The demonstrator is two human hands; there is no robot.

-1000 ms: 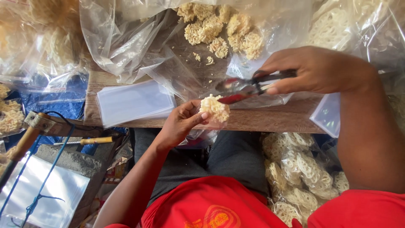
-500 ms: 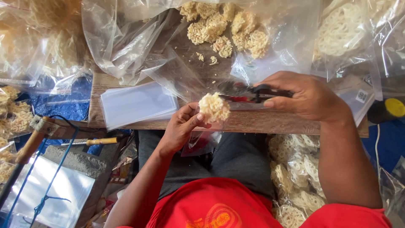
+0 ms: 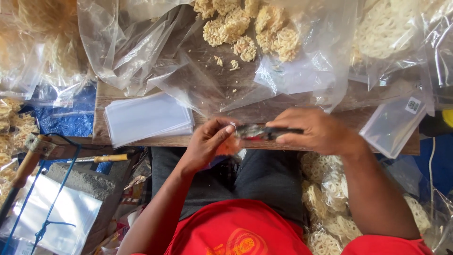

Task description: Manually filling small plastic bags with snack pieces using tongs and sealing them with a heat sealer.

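1. Head view, centre of the frame: the left hand (image 3: pixel 207 144) is curled, its fingers pinching a small clear bag with a pale noodle cracker (image 3: pixel 230 145) partly hidden inside, just below the near edge of the wooden board (image 3: pixel 264 111).
2. Just right of centre, the right hand (image 3: pixel 316 132) is closed around the dark handles of a stapler-like tool (image 3: pixel 262 132), whose metal and red nose meets the left fingertips at the bag's mouth.
3. As a judgement, the step in hand is fastening the little bag shut; the next move calls for the folded plastic to sit squarely in the tool's nose, with the fingertips clear of it, before a firm squeeze.
4. Top centre, a loose heap of crackers (image 3: pixel 245 30) lies on crumpled clear plastic sheeting (image 3: pixel 141 47).
5. Left of centre, a flat stack of empty clear bags (image 3: pixel 148 118), rectangular and whitish, rests on the board.
6. Right edge, a single flat clear bag (image 3: pixel 391 125) carries a small square printed label at its upper corner.
7. Lower right, filled bags of lattice-shaped crackers (image 3: pixel 325 179) are piled beside the person's leg; a further clear bag (image 3: pixel 56 212) lies lower left.
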